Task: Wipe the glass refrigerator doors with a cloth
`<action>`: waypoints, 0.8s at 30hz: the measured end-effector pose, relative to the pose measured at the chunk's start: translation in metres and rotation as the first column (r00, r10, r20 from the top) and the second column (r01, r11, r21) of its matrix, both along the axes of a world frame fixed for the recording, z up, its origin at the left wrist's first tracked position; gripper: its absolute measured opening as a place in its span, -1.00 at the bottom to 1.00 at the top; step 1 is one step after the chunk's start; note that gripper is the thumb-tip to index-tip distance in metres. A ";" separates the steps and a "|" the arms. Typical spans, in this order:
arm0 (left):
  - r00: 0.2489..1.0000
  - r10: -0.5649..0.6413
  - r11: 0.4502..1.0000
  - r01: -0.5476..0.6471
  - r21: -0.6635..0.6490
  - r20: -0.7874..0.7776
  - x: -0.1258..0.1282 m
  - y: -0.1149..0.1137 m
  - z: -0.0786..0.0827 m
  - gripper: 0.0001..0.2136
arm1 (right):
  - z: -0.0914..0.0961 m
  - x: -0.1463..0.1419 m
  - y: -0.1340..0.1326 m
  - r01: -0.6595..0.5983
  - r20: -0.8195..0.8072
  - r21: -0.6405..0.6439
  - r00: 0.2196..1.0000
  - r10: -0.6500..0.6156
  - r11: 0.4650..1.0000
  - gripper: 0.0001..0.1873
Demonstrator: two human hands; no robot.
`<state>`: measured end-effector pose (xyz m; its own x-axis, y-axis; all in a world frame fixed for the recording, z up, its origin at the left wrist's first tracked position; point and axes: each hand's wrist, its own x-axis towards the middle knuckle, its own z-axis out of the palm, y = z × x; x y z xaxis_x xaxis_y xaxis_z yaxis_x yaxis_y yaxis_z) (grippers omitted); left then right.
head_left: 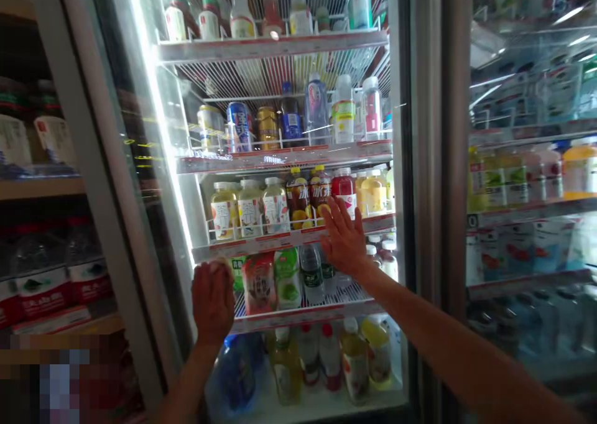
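I face an open drinks fridge with several wire shelves (275, 46) full of bottles. My right hand (344, 236) is stretched flat with the fingers apart. It rests against the front rail of the third shelf (261, 245), just below two dark tea bottles (310, 195) and a red-capped bottle (344, 188). My left hand (212, 301) is lower, at the left end of the fourth shelf. Its fingers curl round a pale-topped bottle (220, 265) that it mostly hides. Beside it stand a red-labelled bottle (258, 284) and a green-labelled one (288, 280).
The fridge's glass door (116, 163) stands swung open at the left, with store shelves of water bottles (46, 275) behind it. A second fridge with a closed glass door (527, 181) is on the right. Large bottles (354, 359) fill the bottom shelf.
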<state>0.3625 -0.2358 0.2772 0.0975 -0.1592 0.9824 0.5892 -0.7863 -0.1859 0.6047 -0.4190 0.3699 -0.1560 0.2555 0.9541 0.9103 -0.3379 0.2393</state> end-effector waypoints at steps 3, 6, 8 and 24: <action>0.989 0.039 0.994 -0.024 -0.102 0.145 -0.006 0.000 -0.006 -0.38 | -0.004 -0.004 0.005 0.007 -0.020 0.035 1.000 -0.006 0.999 -0.26; 0.999 -0.019 1.000 0.019 -0.002 0.031 0.032 -0.029 -0.011 -0.39 | -0.006 -0.005 0.008 -0.001 -0.031 0.030 1.000 0.002 1.000 -0.24; 0.976 -0.082 0.989 0.104 0.105 -0.200 0.065 -0.053 -0.016 -0.46 | -0.006 -0.004 0.008 -0.017 -0.028 0.041 0.999 0.019 0.999 -0.24; 0.955 -0.013 0.981 0.070 -0.182 0.296 0.017 -0.012 -0.005 -0.48 | -0.016 0.002 -0.001 -0.013 -0.012 -0.026 1.000 0.013 1.000 -0.32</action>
